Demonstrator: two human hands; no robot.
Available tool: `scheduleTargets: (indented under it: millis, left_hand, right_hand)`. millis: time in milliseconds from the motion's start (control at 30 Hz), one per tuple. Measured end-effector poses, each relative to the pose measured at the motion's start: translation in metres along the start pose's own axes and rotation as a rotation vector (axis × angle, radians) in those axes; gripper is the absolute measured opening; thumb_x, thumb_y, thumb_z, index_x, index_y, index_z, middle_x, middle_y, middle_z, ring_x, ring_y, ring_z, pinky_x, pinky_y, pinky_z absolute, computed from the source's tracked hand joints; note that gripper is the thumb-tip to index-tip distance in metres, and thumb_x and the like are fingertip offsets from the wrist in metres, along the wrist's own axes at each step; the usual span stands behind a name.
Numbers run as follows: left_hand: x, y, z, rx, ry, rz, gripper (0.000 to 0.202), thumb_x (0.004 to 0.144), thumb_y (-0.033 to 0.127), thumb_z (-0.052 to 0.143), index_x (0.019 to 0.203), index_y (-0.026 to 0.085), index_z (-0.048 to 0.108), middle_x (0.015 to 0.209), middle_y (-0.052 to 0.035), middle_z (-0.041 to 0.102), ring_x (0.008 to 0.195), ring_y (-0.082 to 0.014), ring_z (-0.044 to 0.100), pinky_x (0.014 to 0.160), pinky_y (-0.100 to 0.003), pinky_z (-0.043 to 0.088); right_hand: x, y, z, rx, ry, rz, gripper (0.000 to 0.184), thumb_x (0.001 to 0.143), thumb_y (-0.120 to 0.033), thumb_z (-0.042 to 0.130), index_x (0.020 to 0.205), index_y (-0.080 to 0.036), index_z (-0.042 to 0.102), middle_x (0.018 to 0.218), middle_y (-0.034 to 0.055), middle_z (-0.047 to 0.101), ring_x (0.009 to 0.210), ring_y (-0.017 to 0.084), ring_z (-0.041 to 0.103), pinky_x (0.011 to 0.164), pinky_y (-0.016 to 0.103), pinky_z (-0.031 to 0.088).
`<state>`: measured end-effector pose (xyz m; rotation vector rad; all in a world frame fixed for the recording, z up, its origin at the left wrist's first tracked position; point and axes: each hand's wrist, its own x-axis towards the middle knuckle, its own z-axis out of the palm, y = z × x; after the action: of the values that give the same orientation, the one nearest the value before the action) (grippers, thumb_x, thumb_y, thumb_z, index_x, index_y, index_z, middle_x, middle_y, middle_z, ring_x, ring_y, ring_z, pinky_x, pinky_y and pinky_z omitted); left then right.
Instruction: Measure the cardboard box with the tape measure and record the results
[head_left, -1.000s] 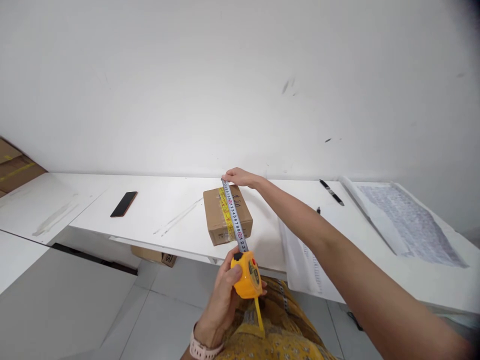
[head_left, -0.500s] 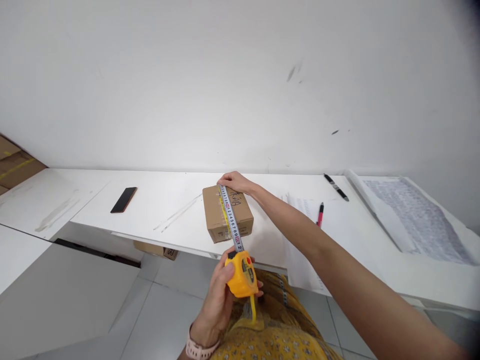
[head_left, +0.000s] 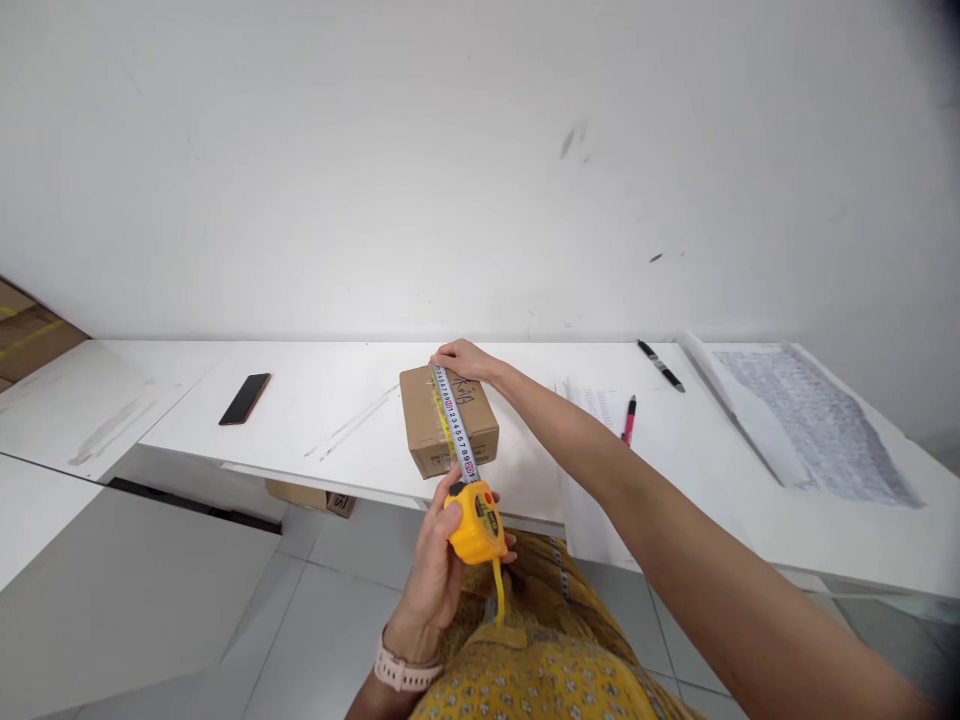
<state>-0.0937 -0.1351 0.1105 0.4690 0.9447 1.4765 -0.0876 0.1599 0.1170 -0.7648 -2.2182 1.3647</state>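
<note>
Working remotely, I have my left hand (head_left: pixel 437 572) closed round the yellow tape measure (head_left: pixel 474 510) and my right hand (head_left: pixel 459 358), fingers curled, pinching its blade (head_left: pixel 453 420) to the far edge of the cardboard box (head_left: pixel 421 428) near the table (head_left: pixel 322 405) front; a taut, straight blade reads best, I judge.

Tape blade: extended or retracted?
Extended: blade runs from the yellow case in the left hand across the box top to the right hand.

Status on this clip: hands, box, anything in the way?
Left hand grips yellow tape measure. Right hand pins tape end at cardboard box far edge. Phone, red pen lie apart from box.
</note>
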Motion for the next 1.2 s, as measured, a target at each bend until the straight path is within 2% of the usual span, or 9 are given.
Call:
scheduleTargets:
  millis: [100, 200, 333, 400, 533, 667, 800, 967, 1200]
  left_hand:
    - [0.001, 0.003, -0.006, 0.012, -0.005, 0.019, 0.061, 0.084, 0.048, 0.066, 0.135, 0.021, 0.049, 0.108, -0.0127, 0.066, 0.071, -0.0255, 0.070, 0.063, -0.040, 0.058]
    - [-0.003, 0.015, -0.020, 0.080, -0.038, 0.033, 0.061, 0.079, 0.047, 0.070, 0.132, 0.019, 0.055, 0.107, -0.0138, 0.068, 0.070, -0.0242, 0.069, 0.062, -0.038, 0.057]
    - [-0.008, 0.049, -0.049, 0.302, -0.058, 0.039, 0.067, 0.069, 0.046, 0.076, 0.128, 0.016, 0.062, 0.110, -0.0147, 0.069, 0.078, -0.0236, 0.067, 0.065, -0.034, 0.057]
    - [-0.005, 0.075, -0.066, 0.419, -0.043, 0.064, 0.071, 0.069, 0.048, 0.075, 0.130, 0.016, 0.061, 0.112, -0.0146, 0.070, 0.083, -0.0240, 0.066, 0.065, -0.031, 0.056]
    - [0.021, 0.128, -0.101, 0.542, 0.050, 0.135, 0.069, 0.073, 0.050, 0.070, 0.131, 0.014, 0.059, 0.105, -0.0130, 0.072, 0.078, -0.0206, 0.064, 0.059, -0.025, 0.053]
    - [0.055, 0.158, -0.121, 0.594, 0.020, 0.015, 0.062, 0.075, 0.048, 0.068, 0.125, 0.011, 0.063, 0.093, -0.0129, 0.073, 0.069, -0.0195, 0.063, 0.049, -0.022, 0.047]
    - [0.070, 0.164, -0.127, 0.620, -0.012, -0.038, 0.058, 0.077, 0.048, 0.065, 0.123, 0.012, 0.064, 0.096, -0.0128, 0.073, 0.068, -0.0187, 0.063, 0.049, -0.022, 0.047]
    - [0.069, 0.162, -0.125, 0.620, -0.023, -0.055, 0.056, 0.079, 0.048, 0.063, 0.122, 0.013, 0.064, 0.098, -0.0127, 0.072, 0.073, -0.0201, 0.064, 0.050, -0.022, 0.048]
    - [0.071, 0.165, -0.105, 0.688, -0.043, -0.065, 0.053, 0.083, 0.048, 0.059, 0.125, 0.014, 0.063, 0.098, -0.0117, 0.072, 0.077, -0.0208, 0.062, 0.052, -0.023, 0.047]
  right_hand:
    - [-0.001, -0.011, -0.006, -0.049, 0.016, -0.010, 0.020, 0.081, -0.030, 0.054, 0.068, -0.016, 0.062, 0.075, 0.0032, 0.066, 0.071, 0.015, 0.055, 0.066, 0.028, 0.040]
    - [-0.015, -0.030, -0.026, 0.033, 0.074, -0.089, 0.019, 0.084, -0.029, 0.054, 0.077, -0.015, 0.066, 0.090, 0.0066, 0.069, 0.082, 0.017, 0.058, 0.074, 0.028, 0.043]
    - [-0.061, -0.049, -0.062, 0.181, 0.122, -0.207, 0.024, 0.085, -0.037, 0.060, 0.092, -0.016, 0.069, 0.094, 0.0072, 0.067, 0.084, 0.016, 0.057, 0.080, 0.032, 0.045]
    - [-0.092, -0.049, -0.070, 0.186, 0.133, -0.204, 0.027, 0.085, -0.039, 0.062, 0.101, -0.018, 0.069, 0.090, 0.0054, 0.066, 0.080, 0.016, 0.055, 0.078, 0.033, 0.045]
    - [-0.142, -0.029, -0.046, 0.088, 0.181, -0.125, 0.027, 0.085, -0.040, 0.059, 0.101, -0.019, 0.065, 0.078, 0.0022, 0.062, 0.071, 0.015, 0.053, 0.067, 0.031, 0.042]
    - [-0.160, -0.001, -0.002, 0.094, 0.289, -0.032, 0.020, 0.088, -0.038, 0.053, 0.097, -0.021, 0.059, 0.068, -0.0024, 0.056, 0.063, 0.014, 0.050, 0.060, 0.028, 0.037]
    - [-0.156, 0.011, 0.017, 0.218, 0.356, 0.001, 0.016, 0.086, -0.037, 0.055, 0.089, -0.022, 0.057, 0.063, -0.0045, 0.052, 0.061, 0.013, 0.048, 0.061, 0.028, 0.036]
    - [-0.155, 0.004, 0.015, 0.310, 0.267, 0.055, 0.017, 0.085, -0.039, 0.057, 0.090, -0.022, 0.057, 0.057, -0.0057, 0.049, 0.058, 0.013, 0.045, 0.060, 0.027, 0.035]
    - [-0.148, 0.007, 0.016, 0.471, 0.175, 0.129, 0.024, 0.082, -0.039, 0.060, 0.099, -0.022, 0.056, 0.053, -0.0084, 0.044, 0.052, 0.011, 0.036, 0.054, 0.025, 0.029]
